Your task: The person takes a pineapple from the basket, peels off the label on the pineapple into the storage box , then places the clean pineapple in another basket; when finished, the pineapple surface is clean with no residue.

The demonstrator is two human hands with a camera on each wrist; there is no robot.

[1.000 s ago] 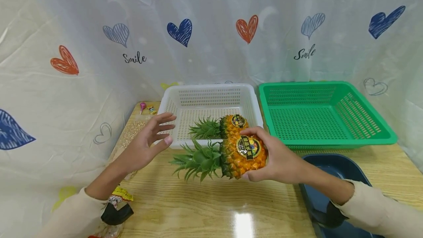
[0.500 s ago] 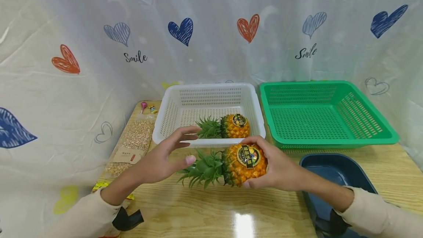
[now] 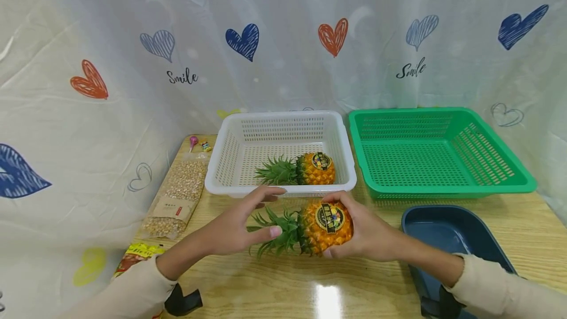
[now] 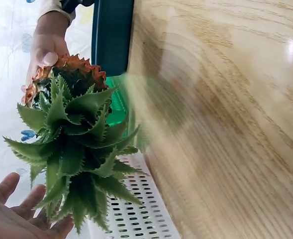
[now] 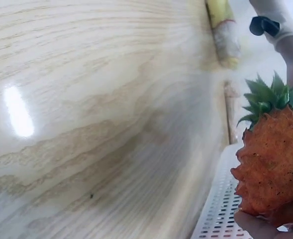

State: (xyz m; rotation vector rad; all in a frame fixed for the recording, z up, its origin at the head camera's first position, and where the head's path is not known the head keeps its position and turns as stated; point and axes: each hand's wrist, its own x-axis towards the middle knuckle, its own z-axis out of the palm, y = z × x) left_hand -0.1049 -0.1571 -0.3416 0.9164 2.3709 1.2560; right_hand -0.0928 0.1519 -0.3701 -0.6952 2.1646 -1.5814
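Note:
My right hand grips a small pineapple by its orange body, thumb on the near side and fingers over the far side. A round black-and-gold label faces up on it. The green crown points left toward my left hand, whose fingers and thumb are spread around the leaves. In the left wrist view the leafy crown overlaps those fingertips. The right wrist view shows the fruit's spiky orange side above the tabletop. A second labelled pineapple lies inside the white basket, its crown also leftward.
Right of the white basket stands a green basket. A dark blue tub sits below it, partly under my right forearm. Along the left edge lie a bag of kernels, a yellow-and-red packet, a pink lollipop and a small wrapped candy.
My right hand has brought its pineapple slightly nearer, away from the white basket's front rim. My left hand has moved right and down, from the basket's left side to the crown.

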